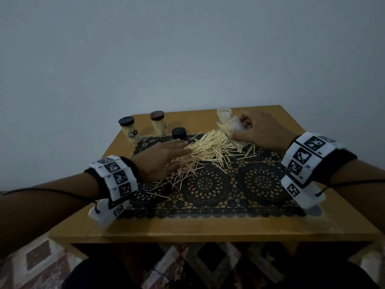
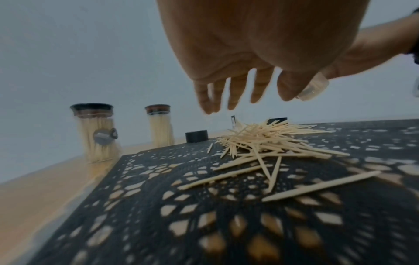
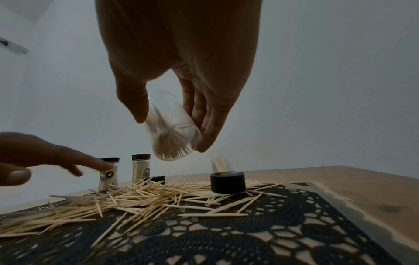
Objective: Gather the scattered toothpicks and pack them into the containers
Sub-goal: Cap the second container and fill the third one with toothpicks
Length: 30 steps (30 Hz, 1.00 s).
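While right hand (image 1: 260,130) grips clear container (image 1: 235,132) tilted near desk's (image 1: 208,230) far right corner, left hand (image 1: 160,161) lies flat, fingers straight, on toothpicks (image 1: 208,149) heaped mid-mat (image 1: 208,190). Left wrist: fingers (image 2: 235,93) spread above pile; two capped containers (image 2: 97,132) toward far left edge. Right wrist: thumb and fingers (image 3: 204,114) clasp container, toothpicks inside; black cap (image 3: 228,182) on mat.

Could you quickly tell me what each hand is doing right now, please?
Left hand: open, fingers straight, over the toothpick pile.
Right hand: holding the tilted clear container.
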Tool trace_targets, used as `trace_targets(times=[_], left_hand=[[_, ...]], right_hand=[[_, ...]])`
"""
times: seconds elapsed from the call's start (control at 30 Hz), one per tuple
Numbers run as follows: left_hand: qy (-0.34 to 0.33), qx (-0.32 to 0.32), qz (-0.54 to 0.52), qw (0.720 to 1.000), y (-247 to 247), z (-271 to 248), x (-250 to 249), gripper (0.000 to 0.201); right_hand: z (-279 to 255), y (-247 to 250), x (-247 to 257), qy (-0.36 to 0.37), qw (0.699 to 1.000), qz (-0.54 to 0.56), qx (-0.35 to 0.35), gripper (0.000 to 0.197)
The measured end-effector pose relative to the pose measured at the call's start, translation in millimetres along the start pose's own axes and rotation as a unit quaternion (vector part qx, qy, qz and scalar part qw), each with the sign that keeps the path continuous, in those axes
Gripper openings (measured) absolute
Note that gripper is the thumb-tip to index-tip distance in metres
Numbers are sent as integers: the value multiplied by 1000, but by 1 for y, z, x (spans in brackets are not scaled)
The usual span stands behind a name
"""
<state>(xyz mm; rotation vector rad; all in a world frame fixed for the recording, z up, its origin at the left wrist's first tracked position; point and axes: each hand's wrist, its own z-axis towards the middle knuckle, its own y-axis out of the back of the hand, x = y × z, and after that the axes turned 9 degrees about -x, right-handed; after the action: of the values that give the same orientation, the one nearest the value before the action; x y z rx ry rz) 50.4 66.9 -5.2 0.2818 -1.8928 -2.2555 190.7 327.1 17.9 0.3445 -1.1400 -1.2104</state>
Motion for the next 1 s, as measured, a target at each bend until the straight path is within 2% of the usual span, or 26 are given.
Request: trace_targets(times=[0.07,0.13,0.23,0.33,0.5,0.7,0.83,0.93,1.0], left_hand=[[105,17,16,994,5,-11,3,72],[191,83,65,976,5,-20,2,98],[251,192,75,946,1,-25,1,116],[248,216,51,943,0,-20,1,107],[237,161,-5,958,1,2,-3,64],[249,123,-83,957,3,5,3,55],[243,120,-80,959,12,-11,8,63],[213,195,-46,956,15,-28,11,90],[198,229,-16,953,12,-34,10,99]], right_hand=[[0,0,0,-1,1000,1,0,38],[0,-1,-1,-1,1000,2,4,38],[1,-5,-1,-3,1000,1,8,37],[1,-7,1,-2,1000,-3,9,37],[0,-10,3,5,1000,-4,7,37],[-1,-11,0,0,1000,0,9,40],[-3,-13,0,-1,1000,4,10,41],[-3,-12,0,-4,1000,5,11,40],[-3,-12,1,-5,1000,1,10,39]])
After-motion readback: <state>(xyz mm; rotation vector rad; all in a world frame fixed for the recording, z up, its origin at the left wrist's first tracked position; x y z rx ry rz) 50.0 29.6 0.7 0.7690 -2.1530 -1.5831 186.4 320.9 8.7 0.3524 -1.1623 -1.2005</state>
